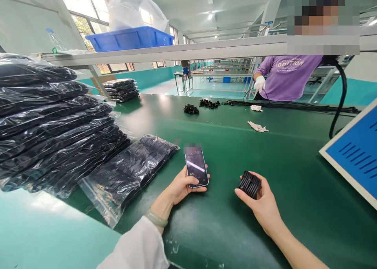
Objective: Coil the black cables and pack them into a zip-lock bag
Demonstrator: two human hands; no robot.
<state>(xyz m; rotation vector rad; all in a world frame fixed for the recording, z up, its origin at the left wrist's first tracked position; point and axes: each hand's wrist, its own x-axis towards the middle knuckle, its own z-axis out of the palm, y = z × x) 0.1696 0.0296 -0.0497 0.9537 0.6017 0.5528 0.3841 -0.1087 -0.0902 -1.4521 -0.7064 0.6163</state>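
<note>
My left hand (184, 184) is wrapped round a smartphone (196, 165), its lit screen facing me and my thumb on the lower part of the glass. To the right, my right hand (263, 202) grips a bundle of small black ribbed parts (250, 184) between thumb and fingers, above the green table (218, 225). What exactly these parts are I cannot make out. A clear zip bag (132, 174) packed with similar-looking black pieces lies left of the phone.
A tall stack of filled plastic bags (53, 123) stands at the left. Small black piles (191, 109) and long black cables (288, 105) lie at the back, near a co-worker's gloved hand (259, 83). A blue box with vents (356, 151) stands right; a shelf (206, 52) crosses above.
</note>
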